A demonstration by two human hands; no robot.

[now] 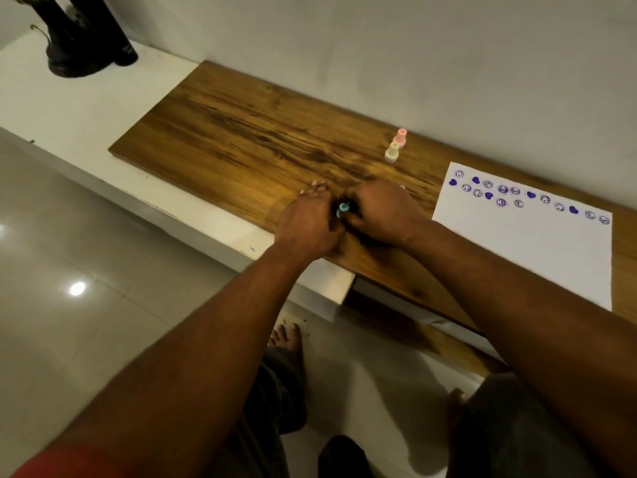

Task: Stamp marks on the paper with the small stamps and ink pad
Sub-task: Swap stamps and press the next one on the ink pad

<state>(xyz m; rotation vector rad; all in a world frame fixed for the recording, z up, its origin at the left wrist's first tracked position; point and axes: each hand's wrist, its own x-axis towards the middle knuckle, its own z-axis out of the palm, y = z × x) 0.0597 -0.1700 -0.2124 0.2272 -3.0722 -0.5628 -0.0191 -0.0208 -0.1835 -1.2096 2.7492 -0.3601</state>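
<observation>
A white sheet of paper (537,243) lies at the right end of the wooden board (241,132), with several blue stamped faces and hearts along its far edge. My left hand (308,224) and my right hand (382,212) meet near the board's front edge, left of the paper. Between them a small teal stamp (342,209) pokes out, gripped by fingers of both hands. The ink pad is hidden under my hands. A cream stamp (392,152) and a pink stamp (400,137) stand upright farther back, near the wall.
The board rests on a white ledge (69,108) against a grey wall. Dark boots (86,39) stand at the ledge's far left. Tiled floor (86,270) and my bare feet lie below.
</observation>
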